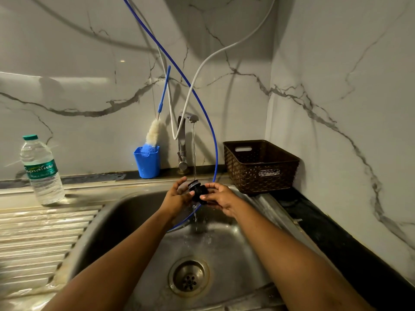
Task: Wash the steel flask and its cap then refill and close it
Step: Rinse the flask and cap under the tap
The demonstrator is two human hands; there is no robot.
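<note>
A black flask cap (197, 192) is held under the running stream from the steel tap (184, 140), over the steel sink (139, 212). My right hand (221, 196) grips the cap from the right with curled fingers. From the left, my left hand (178, 195) touches the cap, its thumb on the cap's side and its fingers spread loosely above. Water splashes off the cap into the basin. The steel flask itself is not in view.
A clear plastic water bottle (41, 170) stands on the ribbed drainboard (38, 234) at left. Behind the sink, a blue cup (148, 161) holds a bottle brush (155, 133). A brown basket (260, 166) sits at right. Blue and white hoses hang by the tap. The drain (189, 276) lies near me.
</note>
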